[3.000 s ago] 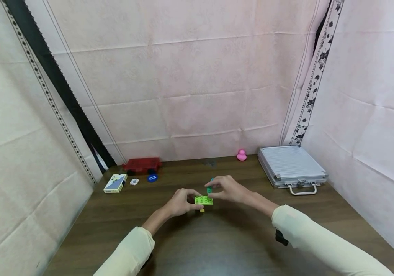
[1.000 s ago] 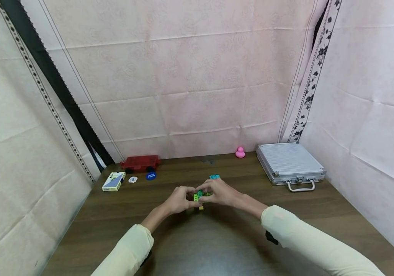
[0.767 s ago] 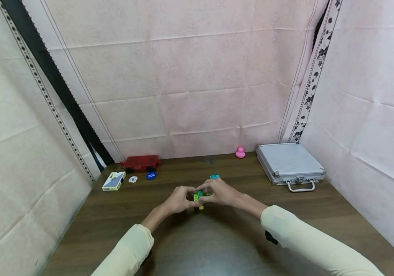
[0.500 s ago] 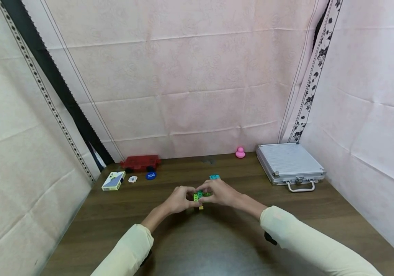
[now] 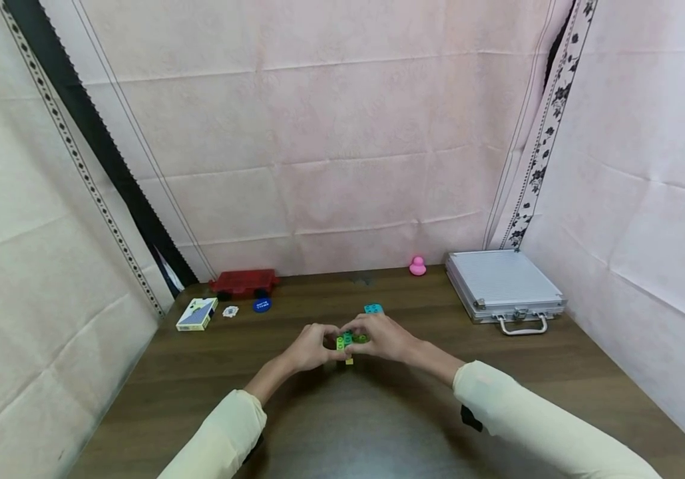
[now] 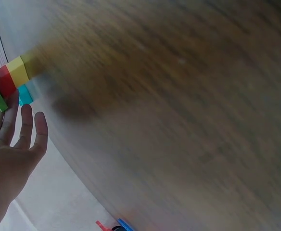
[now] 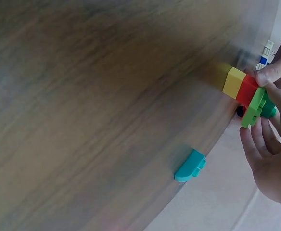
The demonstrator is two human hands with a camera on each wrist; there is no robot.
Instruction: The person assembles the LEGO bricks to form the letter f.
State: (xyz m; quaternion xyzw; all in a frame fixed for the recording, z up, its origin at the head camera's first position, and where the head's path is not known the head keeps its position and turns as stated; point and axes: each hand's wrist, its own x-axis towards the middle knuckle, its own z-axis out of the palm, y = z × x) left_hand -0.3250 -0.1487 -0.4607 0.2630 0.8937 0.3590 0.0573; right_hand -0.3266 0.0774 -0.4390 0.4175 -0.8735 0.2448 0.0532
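Note:
A small stack of toy building bricks stands on the table between the hands. In the right wrist view it has a yellow brick (image 7: 234, 83) lowest, a red brick (image 7: 247, 90) above, then a long lime green brick (image 7: 253, 108), and a dark green brick (image 7: 268, 107) on top. My left hand (image 5: 308, 349) grips the lime brick's left end between thumb and fingers. From the right, my right hand (image 5: 381, 336) pinches the dark green brick, seated on the lime one's studs. Fingers cover part of both green bricks.
A turquoise brick with a curved side (image 5: 373, 309) lies just behind the right hand. Farther back are a red toy vehicle (image 5: 244, 284), a blue disc (image 5: 262, 305), a card box (image 5: 197, 314) and a pink duck (image 5: 417, 266). A silver case (image 5: 505, 286) lies at right.
Since three seconds ago, my right hand has brought the dark green brick left and down onto the lime brick. Over the last second both hands have stayed almost still.

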